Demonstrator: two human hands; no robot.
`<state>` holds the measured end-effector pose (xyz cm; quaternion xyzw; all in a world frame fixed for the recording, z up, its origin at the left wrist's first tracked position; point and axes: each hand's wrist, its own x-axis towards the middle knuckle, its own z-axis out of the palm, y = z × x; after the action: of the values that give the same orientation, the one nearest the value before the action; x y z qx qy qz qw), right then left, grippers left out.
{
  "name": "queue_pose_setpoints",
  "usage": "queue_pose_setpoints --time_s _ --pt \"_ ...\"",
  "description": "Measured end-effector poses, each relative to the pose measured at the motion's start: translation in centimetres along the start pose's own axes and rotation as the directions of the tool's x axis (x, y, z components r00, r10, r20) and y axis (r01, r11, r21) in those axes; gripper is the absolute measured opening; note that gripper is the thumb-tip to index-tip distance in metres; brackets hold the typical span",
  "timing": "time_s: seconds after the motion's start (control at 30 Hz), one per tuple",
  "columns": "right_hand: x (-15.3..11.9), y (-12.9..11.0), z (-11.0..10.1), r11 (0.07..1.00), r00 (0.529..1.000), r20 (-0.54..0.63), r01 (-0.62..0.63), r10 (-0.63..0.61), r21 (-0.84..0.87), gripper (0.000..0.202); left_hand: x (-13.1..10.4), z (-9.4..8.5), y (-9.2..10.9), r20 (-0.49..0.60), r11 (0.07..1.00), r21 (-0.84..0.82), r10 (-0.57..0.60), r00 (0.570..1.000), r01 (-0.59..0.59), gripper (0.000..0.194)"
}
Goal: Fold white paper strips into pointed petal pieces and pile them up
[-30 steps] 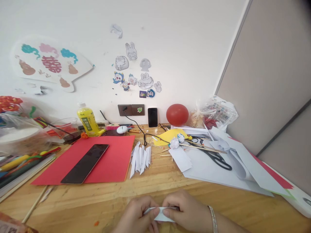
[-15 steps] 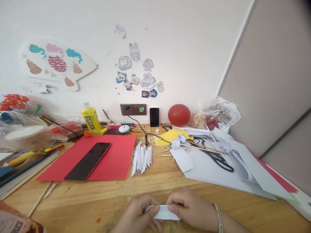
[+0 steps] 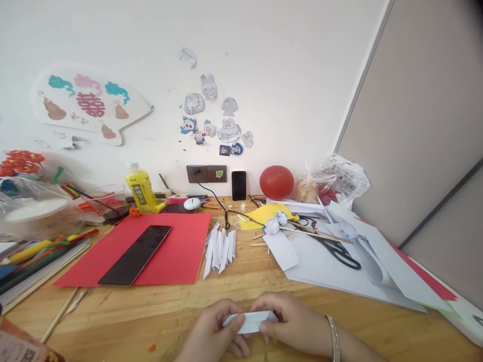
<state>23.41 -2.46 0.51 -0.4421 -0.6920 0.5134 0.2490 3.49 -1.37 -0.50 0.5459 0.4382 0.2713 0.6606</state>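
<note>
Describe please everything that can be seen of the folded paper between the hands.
The folded paper is white, narrow and elongated, with a crease running along its length. It is held roughly level from side to side, over the near part of the wooden table; whether it touches the wood cannot be told. The left hand holds one end, the right hand the other, partly hiding both ends.

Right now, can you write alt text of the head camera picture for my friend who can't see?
Someone's left hand and right hand hold a small folded white paper over a wooden table. Beyond lie narrow white paper pieces, a dark phone on red paper, and a red balloon near the wall.
</note>
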Motion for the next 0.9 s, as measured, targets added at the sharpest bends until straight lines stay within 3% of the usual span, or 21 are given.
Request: queue_pose_setpoints --time_s 0.13,0.3,0.5,0.67,0.9 --pt "0.2 -0.1 0.6 0.949 0.987 -0.146 0.013 -0.062 -0.314 0.014 0.1 -0.1 -0.7 0.053 0.999 -0.034 -0.014 0.998 0.016 0.065" --pt "0.0 0.4 0.8 0.898 0.984 -0.080 0.108 -0.156 -0.427 0.019 0.3 -0.2 -1.8 0.112 0.999 -0.029 -0.035 0.993 0.038 0.058" --pt "-0.2 0.5 0.8 0.848 0.964 -0.030 0.218 -0.265 -0.483 0.023 0.2 0.2 -1.1 0.111 0.992 -0.014 -0.124 0.986 0.126 0.050" --pt "-0.3 0.2 0.8 0.884 0.974 -0.046 0.181 -0.222 -0.431 0.022 -0.2 0.2 -0.9 0.054 0.998 0.051 -0.022 0.998 0.019 0.049" --pt "-0.4 0.2 0.7 0.982 0.989 -0.052 0.130 -0.138 -0.138 0.026 0.4 -0.7 -1.1 0.196 0.991 -0.136 0.014 0.981 0.013 0.056"
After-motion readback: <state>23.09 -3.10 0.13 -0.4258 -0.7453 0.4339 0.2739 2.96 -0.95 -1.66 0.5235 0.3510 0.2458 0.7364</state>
